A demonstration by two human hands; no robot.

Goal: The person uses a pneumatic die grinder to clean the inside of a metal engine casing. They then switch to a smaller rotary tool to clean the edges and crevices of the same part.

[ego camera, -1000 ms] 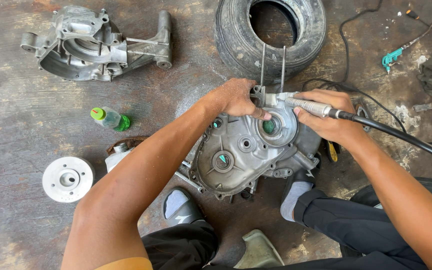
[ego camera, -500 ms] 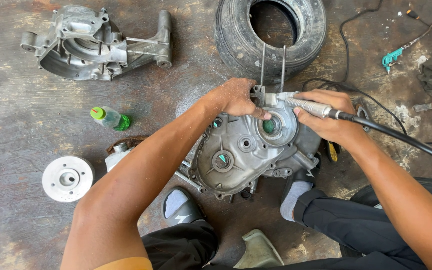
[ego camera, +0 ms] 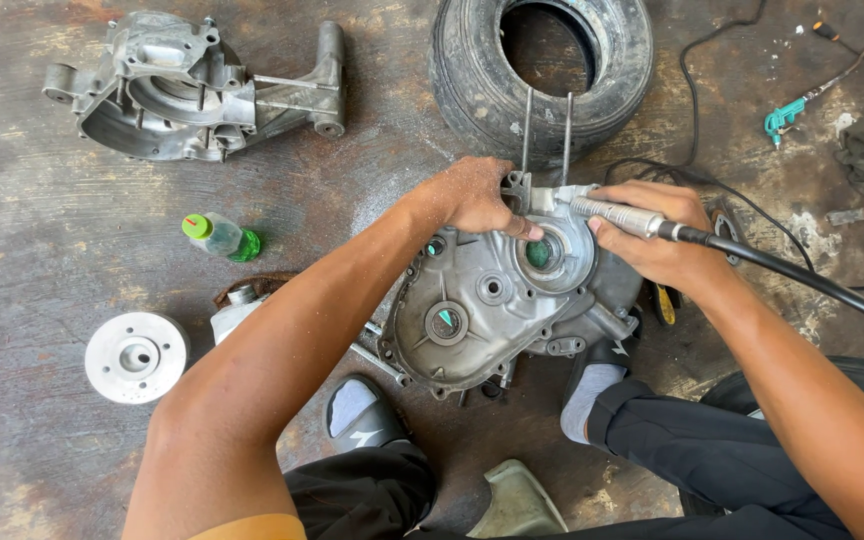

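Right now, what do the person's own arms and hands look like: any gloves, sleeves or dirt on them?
Both arms are bare from the hands up past the elbows. No gloves, watch or rings show. The left hand and its wrist are dusted with fine pale grit; the right hand looks cleaner. A strip of orange-yellow sleeve edges the left upper arm.

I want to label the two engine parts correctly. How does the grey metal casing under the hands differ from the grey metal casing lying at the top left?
The grey metal casing under the hands shows its closed outer face; the grey metal casing at the top left shows an open hollow. The first is touched by the left hand, with the right hand holding a rotary tool; the second lies untouched. Both rest on the floor.
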